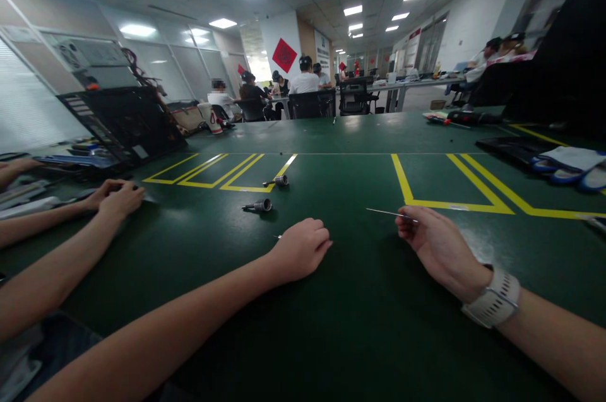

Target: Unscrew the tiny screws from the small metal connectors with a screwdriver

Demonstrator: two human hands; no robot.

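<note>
My right hand (438,247), with a pale watch band on its wrist, pinches a thin straight metal rod (381,211). The rod points left and is held above the green table. My left hand (300,249) is closed in a loose fist near the table's middle. A small shiny tip (278,236) shows behind that fist; whether it is held or lies on the table I cannot tell. Beyond the left hand lie two metal socket bits, a nearer one (257,206) and a farther one (279,181) by the yellow tape.
At the left, a co-worker's hands (118,197) rest over the table. Yellow tape outlines (454,206) mark the green surface. Blue-and-white gloves (568,165) lie on a black tray at right. A black computer case (137,121) stands at the left back.
</note>
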